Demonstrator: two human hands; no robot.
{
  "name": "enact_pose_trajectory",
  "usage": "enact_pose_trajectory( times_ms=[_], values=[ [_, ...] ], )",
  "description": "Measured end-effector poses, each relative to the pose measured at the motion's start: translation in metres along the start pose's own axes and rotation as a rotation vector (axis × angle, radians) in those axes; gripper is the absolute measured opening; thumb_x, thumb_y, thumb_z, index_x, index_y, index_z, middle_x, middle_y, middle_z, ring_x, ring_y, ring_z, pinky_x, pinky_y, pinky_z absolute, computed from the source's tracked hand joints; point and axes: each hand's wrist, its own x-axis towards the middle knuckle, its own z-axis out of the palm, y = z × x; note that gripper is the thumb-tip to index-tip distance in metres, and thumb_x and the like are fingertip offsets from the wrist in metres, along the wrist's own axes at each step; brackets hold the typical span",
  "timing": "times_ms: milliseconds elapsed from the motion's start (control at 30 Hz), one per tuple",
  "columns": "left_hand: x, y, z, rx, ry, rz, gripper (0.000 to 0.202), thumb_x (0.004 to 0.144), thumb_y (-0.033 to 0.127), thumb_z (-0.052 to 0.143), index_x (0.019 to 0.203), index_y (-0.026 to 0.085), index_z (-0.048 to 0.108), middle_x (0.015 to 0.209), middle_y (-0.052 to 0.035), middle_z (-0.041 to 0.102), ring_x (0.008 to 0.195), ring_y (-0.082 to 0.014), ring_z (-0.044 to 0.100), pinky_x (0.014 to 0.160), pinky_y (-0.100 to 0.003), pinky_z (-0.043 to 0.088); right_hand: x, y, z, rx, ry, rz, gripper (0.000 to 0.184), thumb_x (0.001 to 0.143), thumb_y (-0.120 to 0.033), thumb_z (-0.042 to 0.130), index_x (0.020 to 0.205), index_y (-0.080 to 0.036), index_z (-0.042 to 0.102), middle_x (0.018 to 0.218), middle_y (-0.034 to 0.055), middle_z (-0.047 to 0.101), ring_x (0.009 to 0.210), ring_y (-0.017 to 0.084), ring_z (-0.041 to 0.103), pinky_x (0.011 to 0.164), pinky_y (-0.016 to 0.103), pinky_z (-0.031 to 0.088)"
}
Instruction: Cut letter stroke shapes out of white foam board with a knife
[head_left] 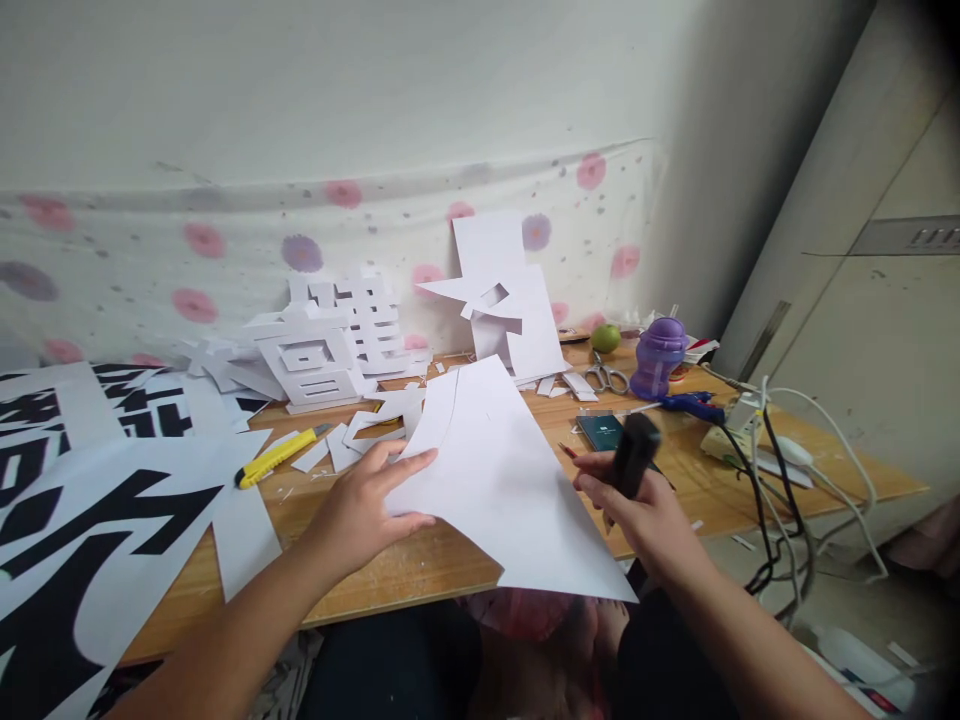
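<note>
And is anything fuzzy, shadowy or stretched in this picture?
Head view: the black object in the right hand looks a bit blurred; head view: soft grey shading on the white sheet, no harsh glare there; head view: the cabinet slants, perhaps from lens stretch; head view: the top right corner goes dark.

Black characters [176, 513] on paper [142, 580], none legible

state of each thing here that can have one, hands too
white sheet: corner past table edge
left hand: spread on white sheet
right hand: closed around black object
black object: held, blurred
yellow cutter: lying flat, blade setting unclear
purple bottle: upright, lidded
scissors: lying down, blade opening unclear
blue glue gun: lying down
dark booklet: seems shut
</note>
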Motion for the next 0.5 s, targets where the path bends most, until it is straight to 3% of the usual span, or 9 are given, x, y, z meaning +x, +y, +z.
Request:
enact_pose_trajectory(
  times_ms=[100, 200, 300, 500],
  values=[
    [0.001, -0.002, -0.003, -0.017, 0.049, -0.001, 0.063, 0.065, 0.034, 0.083, 0.125, 0.028, 0.065, 0.125, -0.0114, 0.058, 0.109, -0.0301, 0.062, 0.094, -0.043, 0.052, -0.003, 0.000, 0.007, -0.014, -0.183, 0.190, 0.041, 0.066, -0.046, 0.082, 0.093, -0.016, 0.073, 0.089, 0.0073, 0.072, 0.080, 0.025, 0.065, 0.066, 0.031, 0.049],
    [0.001, -0.004, -0.003, -0.052, 0.061, -0.005, 0.063, 0.063, 0.035, 0.084, 0.123, 0.029, 0.066, 0.123, -0.0106, 0.061, 0.110, -0.0301, 0.062, 0.094, -0.041, 0.052, -0.005, 0.000, 0.008, 0.119, -0.301, 0.368, 0.048, 0.062, -0.047, 0.086, 0.095, -0.016, 0.070, 0.078, 0.0021, 0.069, 0.067, 0.018, 0.064, 0.058, 0.026, 0.047],
    [0.000, -0.005, -0.003, -0.095, 0.055, -0.001, 0.065, 0.061, 0.034, 0.086, 0.123, 0.028, 0.066, 0.117, -0.0097, 0.065, 0.105, -0.0290, 0.064, 0.092, -0.040, 0.054, -0.007, -0.004, 0.007, 0.227, -0.285, 0.429, 0.051, 0.056, -0.042, 0.090, 0.094, -0.017, 0.066, 0.070, -0.0020, 0.067, 0.060, 0.014, 0.061, 0.054, 0.023, 0.045],
    [-0.001, -0.001, -0.005, -0.175, 0.109, 0.058, 0.066, 0.061, 0.035, 0.087, 0.122, 0.022, 0.067, 0.112, -0.0097, 0.068, 0.100, -0.0262, 0.066, 0.089, -0.036, 0.055, -0.008, -0.013, 0.011, 0.287, -0.211, 0.411, 0.051, 0.050, -0.042, 0.092, 0.084, -0.017, 0.063, 0.068, -0.0022, 0.065, 0.057, 0.014, 0.060, 0.052, 0.022, 0.046]
  ],
)
